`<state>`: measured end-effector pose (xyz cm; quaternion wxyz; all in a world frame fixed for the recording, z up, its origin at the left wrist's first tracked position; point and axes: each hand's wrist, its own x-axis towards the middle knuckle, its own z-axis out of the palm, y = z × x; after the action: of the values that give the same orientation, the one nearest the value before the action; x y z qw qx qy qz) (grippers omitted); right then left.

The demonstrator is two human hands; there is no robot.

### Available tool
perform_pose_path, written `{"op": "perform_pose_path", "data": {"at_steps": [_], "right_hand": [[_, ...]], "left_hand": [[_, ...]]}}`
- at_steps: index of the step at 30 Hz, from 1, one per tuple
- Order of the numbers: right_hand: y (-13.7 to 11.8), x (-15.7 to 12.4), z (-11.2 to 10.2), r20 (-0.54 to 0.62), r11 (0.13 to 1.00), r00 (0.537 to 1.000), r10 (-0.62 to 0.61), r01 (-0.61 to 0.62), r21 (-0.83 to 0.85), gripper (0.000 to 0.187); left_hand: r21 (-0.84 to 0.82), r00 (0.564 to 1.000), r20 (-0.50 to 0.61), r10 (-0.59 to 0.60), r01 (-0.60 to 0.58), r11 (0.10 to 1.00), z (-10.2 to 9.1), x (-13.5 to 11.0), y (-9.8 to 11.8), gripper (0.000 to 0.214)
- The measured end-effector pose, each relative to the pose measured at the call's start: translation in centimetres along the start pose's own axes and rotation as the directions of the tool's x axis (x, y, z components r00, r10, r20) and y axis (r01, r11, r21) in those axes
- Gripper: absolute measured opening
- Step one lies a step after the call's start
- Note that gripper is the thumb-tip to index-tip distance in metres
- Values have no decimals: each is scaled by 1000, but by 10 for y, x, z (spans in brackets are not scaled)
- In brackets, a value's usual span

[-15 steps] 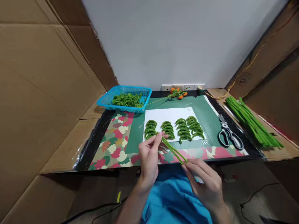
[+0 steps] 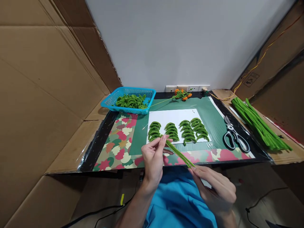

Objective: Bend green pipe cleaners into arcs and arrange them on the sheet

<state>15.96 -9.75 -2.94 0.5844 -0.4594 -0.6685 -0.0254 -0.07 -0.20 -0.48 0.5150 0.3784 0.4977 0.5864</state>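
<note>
Between my two hands stretches a green pipe cleaner point(image 2: 179, 154), doubled into two nearly parallel strands. My left hand point(image 2: 153, 158) pinches its upper left end between thumb and fingers. At its lower right end, the fingertips of my right hand point(image 2: 215, 186) are closed on the strands. Just beyond my hands lies a white sheet of paper point(image 2: 174, 114) with green curved pipe-cleaner pieces point(image 2: 188, 131) set out on it in several columns. My left fingers hide part of the nearest pieces.
A blue plastic basket point(image 2: 104, 104) at the back left holds more green shaped pieces. Orange flowers point(image 2: 182, 95) on a stem lie near the wall sockets point(image 2: 193, 89). On the right are scissors point(image 2: 235, 136) and a bundle of straight green pipe cleaners point(image 2: 260, 126).
My right hand has moved slightly right and down, away from my left hand. The two strands now lie closer together and straighter.
</note>
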Motion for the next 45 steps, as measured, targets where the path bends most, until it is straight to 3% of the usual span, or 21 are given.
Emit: {"op": "perform_pose_path", "data": {"at_steps": [13, 20, 30, 38, 45], "right_hand": [[-7, -9, 9, -188, 998, 980, 63, -59, 25, 52], [-10, -4, 12, -237, 999, 972, 7, -19, -51, 46], [-18, 0, 15, -184, 992, 981, -60, 38, -121, 28], [-15, -19, 15, -54, 999, 998, -19, 17, -44, 47], [-14, -9, 11, 35, 998, 999, -34, 32, 55, 55]], "left_hand": [[-60, 998, 11, -66, 67, 996, 6, -3, 10, 39], [-177, 991, 57, -123, 131, 975, 12, 0, 12, 37], [-172, 987, 64, -148, 157, 973, 9, 1, 17, 41], [-163, 997, 5, -72, 72, 984, 11, 3, 15, 39], [-168, 998, -28, -53, 48, 985, 8, 5, 12, 34]]}}
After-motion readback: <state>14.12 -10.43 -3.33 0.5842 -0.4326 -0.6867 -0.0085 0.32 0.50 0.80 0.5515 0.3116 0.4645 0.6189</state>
